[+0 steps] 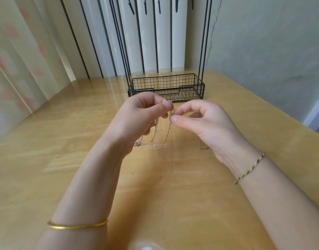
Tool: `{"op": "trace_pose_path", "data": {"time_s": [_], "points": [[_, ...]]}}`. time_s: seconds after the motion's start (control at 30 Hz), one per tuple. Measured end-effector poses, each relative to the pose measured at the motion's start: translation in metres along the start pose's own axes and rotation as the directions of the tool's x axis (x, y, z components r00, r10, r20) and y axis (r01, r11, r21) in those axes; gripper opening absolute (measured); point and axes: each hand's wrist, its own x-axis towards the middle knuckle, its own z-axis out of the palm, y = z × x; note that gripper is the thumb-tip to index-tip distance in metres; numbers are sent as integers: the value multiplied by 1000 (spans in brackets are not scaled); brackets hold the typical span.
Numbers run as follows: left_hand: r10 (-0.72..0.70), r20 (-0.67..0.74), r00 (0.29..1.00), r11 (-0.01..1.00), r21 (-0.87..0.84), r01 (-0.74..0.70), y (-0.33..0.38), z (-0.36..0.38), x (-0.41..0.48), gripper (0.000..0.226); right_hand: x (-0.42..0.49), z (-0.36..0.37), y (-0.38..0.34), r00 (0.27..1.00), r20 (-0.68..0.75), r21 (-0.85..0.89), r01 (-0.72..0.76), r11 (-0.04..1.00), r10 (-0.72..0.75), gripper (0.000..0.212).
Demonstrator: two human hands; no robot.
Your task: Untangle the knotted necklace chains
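From my remote seat I see a glossy, honey-coloured wooden bench (65,141) filling the lower view, its surface throwing back pale streaks of daylight. Above it, the left grip (142,112) pinches the top of the necklace chains (166,138) between thumb and forefinger, with the other fingers curled round more of the bundle. The right grip (205,121) pinches one strand just below and beside that point. The chains hang from both grips in thin loops, and their lower ends trail onto the bench, where a small pendant (136,143) lies near the left wrist. A gold bangle (77,226) sits on the left forearm and a braided cord bracelet (248,168) on the right wrist.

Behind the grips a black wire basket (166,87) stands on the bench, with thin black rods (122,42) rising from its back corners. A pale curtain (20,60) with pink shapes hangs at left, white vertical panels (164,42) stand behind, and a plain grey-green wall (263,42) closes the right.
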Motion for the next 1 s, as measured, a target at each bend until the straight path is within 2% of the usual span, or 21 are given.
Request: {"op": "trace_pose_path", "data": {"time_s": [0.27, 0.63, 0.83, 1.0], "points": [[3, -6, 1000, 1000, 31, -3, 1, 3, 0, 12, 1, 3, 1, 997, -38, -44, 59, 997, -60, 12], [-25, -16, 1000, 990, 135, 27, -1, -1, 1, 13, 4, -5, 0, 995, -77, 174, -43, 984, 57, 17], [-26, 31, 999, 992, 128, 22, 0, 0, 0, 14, 5, -5, 0, 992, -85, 200, -77, 977, 96, 17], [-22, 55, 998, 999, 29, 21, 4, 2, -3, 12, 5, -3, -1, 993, -68, 174, -83, 981, 96, 20]]}}
